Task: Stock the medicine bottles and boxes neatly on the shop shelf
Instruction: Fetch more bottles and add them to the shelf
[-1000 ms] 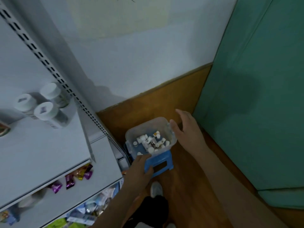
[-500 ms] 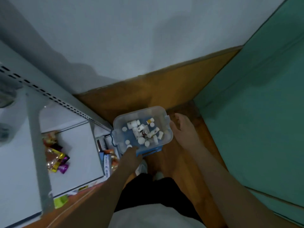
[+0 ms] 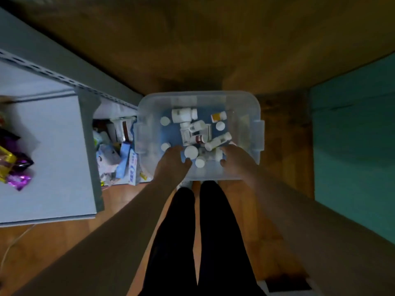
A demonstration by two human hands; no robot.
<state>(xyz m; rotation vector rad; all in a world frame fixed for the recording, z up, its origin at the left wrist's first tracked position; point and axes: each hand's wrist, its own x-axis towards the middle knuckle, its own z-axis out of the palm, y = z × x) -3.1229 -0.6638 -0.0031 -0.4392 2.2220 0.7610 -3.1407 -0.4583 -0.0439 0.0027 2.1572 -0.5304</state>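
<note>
A clear plastic bin (image 3: 255, 133) sits on the floor in front of my legs, with several white medicine bottles (image 3: 183, 114) lying loose inside. Both my hands reach into its near side. My left hand (image 3: 172, 163) curls its thumb and fingers around a white-capped bottle (image 3: 191, 151). My right hand (image 3: 238, 160) curls around another white bottle (image 3: 214, 155) that lies on its side. The grey shop shelf (image 3: 55, 146) stands to the left of the bin. A small orange-labelled bottle (image 3: 218, 116) lies at the bin's far right.
Boxes and tubes (image 3: 123, 154) crowd the lowest shelf level right beside the bin. Purple and gold wrapped sweets (image 3: 16, 169) lie at the shelf's left edge. A green panel (image 3: 354, 146) closes the right side. My legs in black trousers (image 3: 203, 231) stand on the wooden floor.
My view has tipped straight down and closer to the bin. My left hand has left the bin's rim and my right hand has come in from beside it; both are now among the bottles.
</note>
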